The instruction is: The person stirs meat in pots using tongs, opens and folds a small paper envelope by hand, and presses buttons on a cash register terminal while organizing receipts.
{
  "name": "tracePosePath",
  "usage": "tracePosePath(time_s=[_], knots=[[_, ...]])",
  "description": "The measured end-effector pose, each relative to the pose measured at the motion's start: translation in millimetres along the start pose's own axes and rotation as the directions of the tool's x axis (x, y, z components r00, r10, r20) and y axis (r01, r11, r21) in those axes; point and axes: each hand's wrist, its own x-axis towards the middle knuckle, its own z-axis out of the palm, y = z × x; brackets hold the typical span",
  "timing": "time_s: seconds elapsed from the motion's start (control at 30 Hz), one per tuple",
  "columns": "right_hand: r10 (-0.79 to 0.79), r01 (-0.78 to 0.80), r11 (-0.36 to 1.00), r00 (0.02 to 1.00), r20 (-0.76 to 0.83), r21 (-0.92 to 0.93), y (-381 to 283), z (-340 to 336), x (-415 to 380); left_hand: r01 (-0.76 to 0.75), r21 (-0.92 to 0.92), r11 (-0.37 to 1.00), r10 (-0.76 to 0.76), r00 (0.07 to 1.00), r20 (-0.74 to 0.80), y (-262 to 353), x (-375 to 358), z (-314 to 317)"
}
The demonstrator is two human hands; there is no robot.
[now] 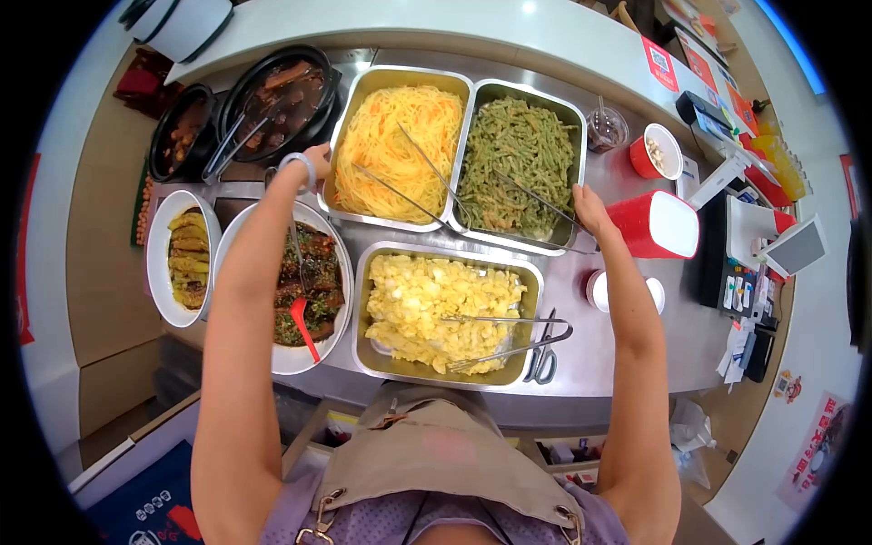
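Observation:
My left hand point(313, 167) is at the left edge of the metal tray of yellow shredded food point(400, 150), its fingers curled at the rim. On the other side, my right hand point(592, 211) grips the right rim of the tray of green beans point(522, 154). These two trays stand side by side, touching. Metal tongs point(409, 195) lie over the yellow shreds, and another pair point(540, 200) rests on the beans. Nearer to me is a tray of scrambled egg point(440, 313) with tongs point(518, 343) over its right side.
Scissors point(545, 350) lie right of the egg tray. White bowls point(189, 309) and dark pots point(277, 100) of food stand left. At right are a red container point(654, 224), a red cup point(656, 153) and a lidded clear cup point(606, 129).

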Motion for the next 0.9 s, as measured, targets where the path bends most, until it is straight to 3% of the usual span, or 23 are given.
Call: tracePosePath(time_s=[0.13, 0.3, 0.37, 0.43, 0.53, 0.6, 0.77, 0.8, 0.83, 0.87, 0.9], knots=[[0.033, -0.035, 0.999, 0.995, 0.093, 0.011, -2, -2, 2, 0.005, 0.011, 1.0, -0.005, 1.0, -0.03, -4, -2, -1], [0.028, -0.037, 0.996, 0.994, 0.107, 0.082, 4, -4, 3, -0.122, 0.084, 0.989, 0.128, 0.989, -0.077, -4, -6, 0], [0.01, -0.022, 0.993, 0.995, 0.102, 0.117, -1, -10, -5, -0.152, 0.039, 0.988, 0.153, 0.987, -0.043, -3, -13, -1], [0.179, -0.264, 0.924, 0.938, 0.297, 0.276, -12, -19, -13, -0.167, 0.014, 0.986, 0.167, 0.986, -0.028, -1, -18, -1], [0.113, -0.202, 0.94, 0.946, 0.305, 0.277, 13, -15, -15, -0.196, -0.038, 0.98, 0.199, 0.976, 0.092, -3, -16, 2], [0.136, -0.225, 0.936, 0.941, 0.311, 0.272, 13, -20, -18, -0.27, -0.006, 0.963, 0.271, 0.962, 0.035, -6, -10, 13], [0.275, -0.363, 0.905, 0.896, 0.349, 0.22, -4, -41, -30, -0.2, 0.209, 0.957, 0.197, 0.98, 0.032, -8, -2, 18], [0.276, -0.366, 0.905, 0.893, 0.355, 0.217, -12, -43, -40, -0.239, 0.308, 0.921, 0.275, 0.958, -0.078, -15, 3, 21], [0.065, -0.066, 0.991, 0.998, 0.008, 0.116, -20, -41, -58, -0.259, 0.408, 0.876, 0.356, 0.917, -0.181, -23, 7, 22], [-0.213, 0.198, 0.977, 0.929, -0.302, -0.081, -33, -41, -79, -0.288, 0.45, 0.845, 0.439, 0.855, -0.276, -8, -23, 20], [-0.271, 0.287, 0.958, 0.899, -0.343, -0.005, -57, -46, -108, -0.307, 0.497, 0.812, 0.516, 0.775, -0.364, 14, -69, 18]])
